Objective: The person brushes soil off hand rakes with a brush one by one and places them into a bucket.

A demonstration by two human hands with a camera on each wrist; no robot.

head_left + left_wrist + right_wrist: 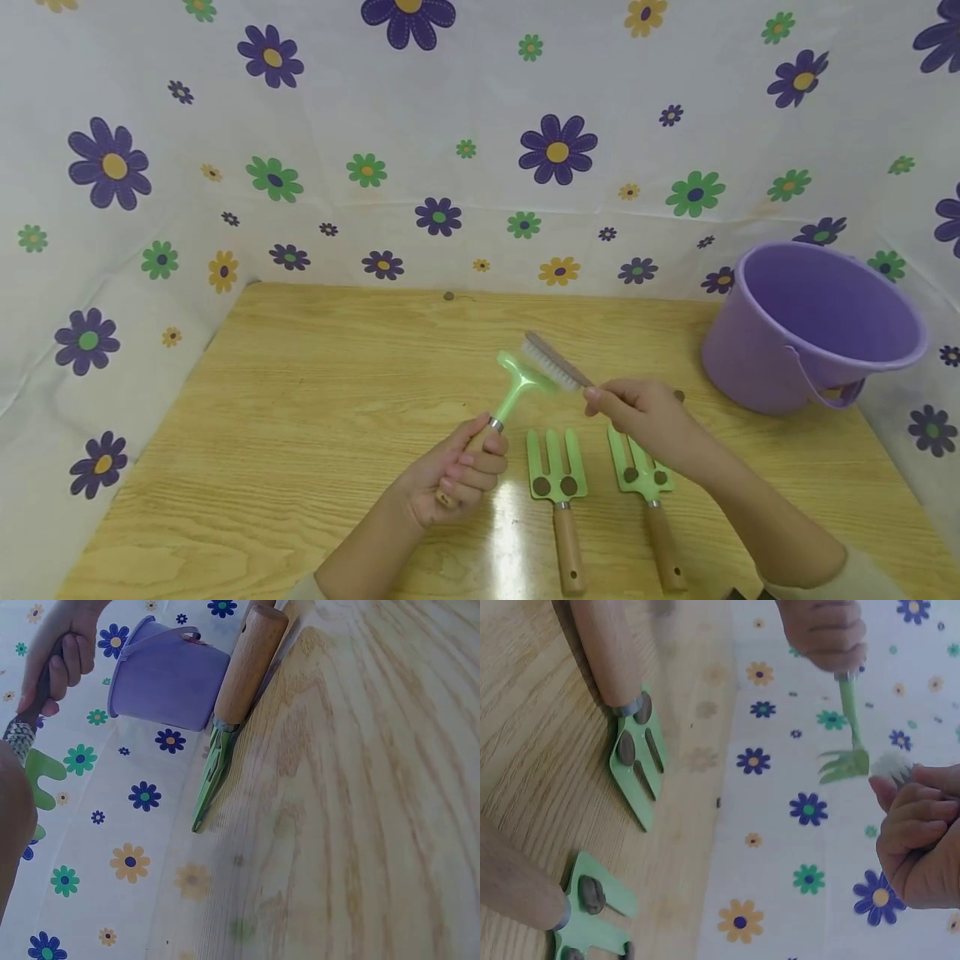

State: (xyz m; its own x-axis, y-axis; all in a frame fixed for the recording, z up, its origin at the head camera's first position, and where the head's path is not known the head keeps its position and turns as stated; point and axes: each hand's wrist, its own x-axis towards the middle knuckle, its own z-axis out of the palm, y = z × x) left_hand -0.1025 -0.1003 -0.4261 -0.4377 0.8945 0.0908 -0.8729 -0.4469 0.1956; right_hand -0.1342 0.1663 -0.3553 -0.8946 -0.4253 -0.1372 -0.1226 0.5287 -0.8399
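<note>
My left hand [456,471] grips the wooden handle of a small green hand rake [510,400], its head raised above the table. My right hand [652,417] holds a brush [558,360] with a brown back and white bristles. The bristles are right at the rake's head; whether they touch it I cannot tell. In the right wrist view the rake's curved tines [844,766] and the bristles [892,765] are side by side. On the table below lie two green garden forks [555,483] [651,492] with wooden handles, bearing brown lumps [568,485].
A purple bucket [757,358] stands at the table's back right, its handle hanging down. A small brown bit [448,296] lies by the back edge of the wooden table [300,400]. Flower-printed white cloth [465,100] walls the back and sides.
</note>
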